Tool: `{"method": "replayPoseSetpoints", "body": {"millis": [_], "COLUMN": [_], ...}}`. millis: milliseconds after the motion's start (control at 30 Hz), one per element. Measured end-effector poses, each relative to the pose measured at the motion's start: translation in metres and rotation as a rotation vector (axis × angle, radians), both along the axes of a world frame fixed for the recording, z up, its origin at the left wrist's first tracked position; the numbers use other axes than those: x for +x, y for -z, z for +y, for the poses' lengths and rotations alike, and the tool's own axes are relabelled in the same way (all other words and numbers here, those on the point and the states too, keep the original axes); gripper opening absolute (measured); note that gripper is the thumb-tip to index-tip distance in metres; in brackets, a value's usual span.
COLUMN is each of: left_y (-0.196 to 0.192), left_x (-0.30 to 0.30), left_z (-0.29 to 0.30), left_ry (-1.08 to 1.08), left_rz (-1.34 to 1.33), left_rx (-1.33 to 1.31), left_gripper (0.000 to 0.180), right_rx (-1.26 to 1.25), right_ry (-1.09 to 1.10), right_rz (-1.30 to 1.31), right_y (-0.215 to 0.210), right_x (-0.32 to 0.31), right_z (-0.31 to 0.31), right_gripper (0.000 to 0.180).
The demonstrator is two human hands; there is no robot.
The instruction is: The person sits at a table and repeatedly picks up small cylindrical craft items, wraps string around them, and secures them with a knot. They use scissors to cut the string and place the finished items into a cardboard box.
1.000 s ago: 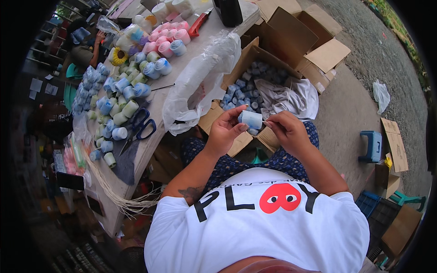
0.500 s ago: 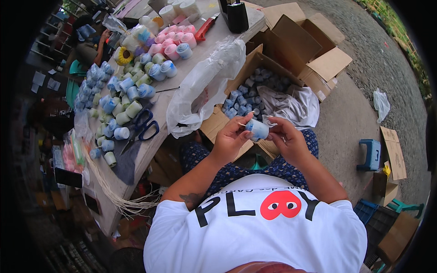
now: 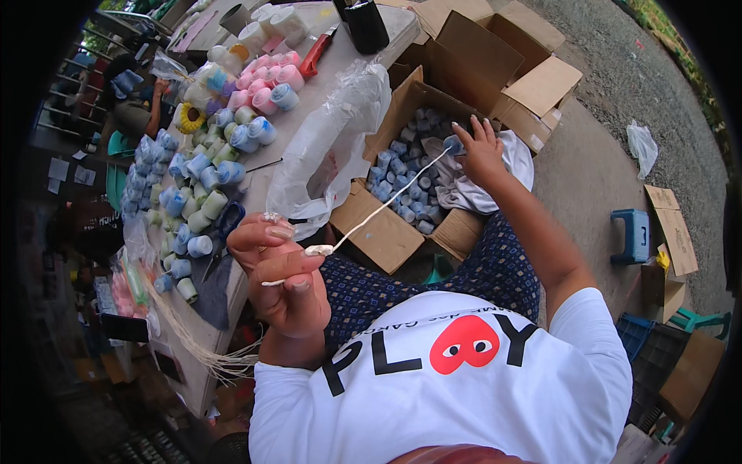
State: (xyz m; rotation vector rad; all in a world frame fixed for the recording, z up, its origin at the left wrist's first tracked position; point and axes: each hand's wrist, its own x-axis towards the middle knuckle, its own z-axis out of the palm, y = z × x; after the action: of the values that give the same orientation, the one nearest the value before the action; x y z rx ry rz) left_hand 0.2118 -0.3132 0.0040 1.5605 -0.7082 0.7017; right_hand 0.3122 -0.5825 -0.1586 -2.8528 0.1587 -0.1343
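Note:
A long white wick [image 3: 393, 197] stretches taut between my two hands. My left hand [image 3: 284, 271], in front of my chest beside the table, pinches the wick's near end, with a short bit poking out past the fingers. At the far end, my right hand [image 3: 481, 151] reaches over the open cardboard box [image 3: 379, 232] and grips a small pale blue candle [image 3: 454, 145], to which the wick runs. Below lie many small blue candles [image 3: 402, 185] inside the box, and a grey-white cloth [image 3: 514, 162] drapes over its right side.
On the table [image 3: 309, 100] at left stand many blue, green and pink candles [image 3: 209, 174], with scissors [image 3: 228, 224], a red-handled tool [image 3: 317, 54], and a clear plastic bag [image 3: 336, 147]. Loose wicks [image 3: 209, 352] hang off its near edge. A blue stool [image 3: 630, 236] stands at right.
My hands have moved apart from above the box's near edge. The left came back toward my chest with the wick; the right went forward with the candle, stretching the wick out.

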Motion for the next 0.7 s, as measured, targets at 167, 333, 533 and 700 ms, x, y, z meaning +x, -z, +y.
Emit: {"method": "replayPoseSetpoints", "body": {"millis": [167,333,533,700], "left_y": [0.054,0.104,0.236,0.348], "left_x": [0.029,0.08,0.159,0.165], "left_z": [-0.02,-0.055,-0.059,-0.094], "left_ry": [0.144,0.28,0.017,-0.017], "left_rz": [0.38,0.661,1.019,0.853], "left_rx": [0.182,-0.253,0.342,1.086], "left_gripper": [0.011,0.017,0.027,0.04], "right_rx": [1.035,1.13,1.372,1.442], "right_ry": [-0.464,-0.525,0.032,0.146], "right_rz": [-0.131,0.504,0.177,0.028], "right_y": [-0.048,-0.042,-0.013,-0.015], "right_x": [-0.014,-0.066,-0.063,-0.058], "right_z": [0.01,0.027,-0.036,-0.066], "right_gripper": [0.044,0.025,0.021,0.017]}}
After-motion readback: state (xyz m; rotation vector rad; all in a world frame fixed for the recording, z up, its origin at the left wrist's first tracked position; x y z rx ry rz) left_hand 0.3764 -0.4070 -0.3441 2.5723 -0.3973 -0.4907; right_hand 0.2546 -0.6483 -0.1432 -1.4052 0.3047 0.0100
